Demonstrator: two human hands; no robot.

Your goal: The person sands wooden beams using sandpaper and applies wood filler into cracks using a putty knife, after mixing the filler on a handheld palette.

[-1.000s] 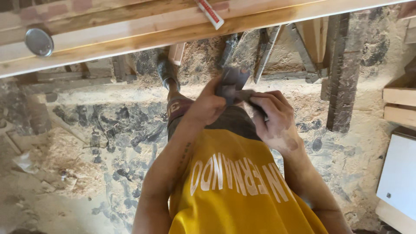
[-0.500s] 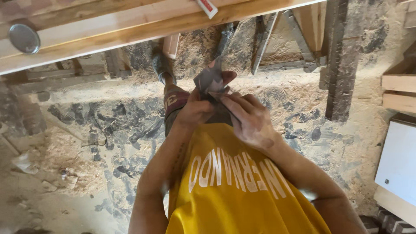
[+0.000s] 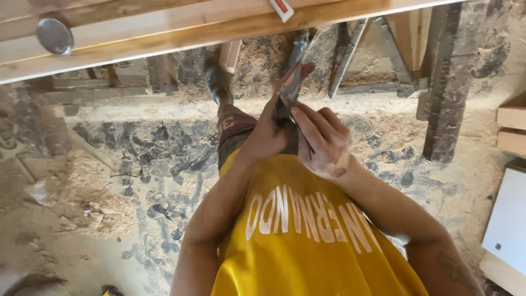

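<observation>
shirt: yellow shirt (image 3: pixel 312 246) with white lettering, seen bottom centre, nearest the camera.
left hand: left hand (image 3: pixel 268 134) raised at frame centre, fingers curled and clamped on the lower part of a dark flat piece (image 3: pixel 289 90).
right hand: right hand (image 3: pixel 323 137) just right of it, fingers bent and pressed against the same piece; hands touching.
dark piece: held upright between both hands, upper centre, its tip poking above the fingers; kind cannot be told.
floor: sawdust-covered floor (image 3: pixel 109 164) seen behind, left and centre.
boards: pale wooden boards (image 3: pixel 164 27) run across the top edge; round metal disc (image 3: pixel 55 37) set on them, upper left.
panel: white panel (image 3: pixel 507 225) at the right edge.
</observation>
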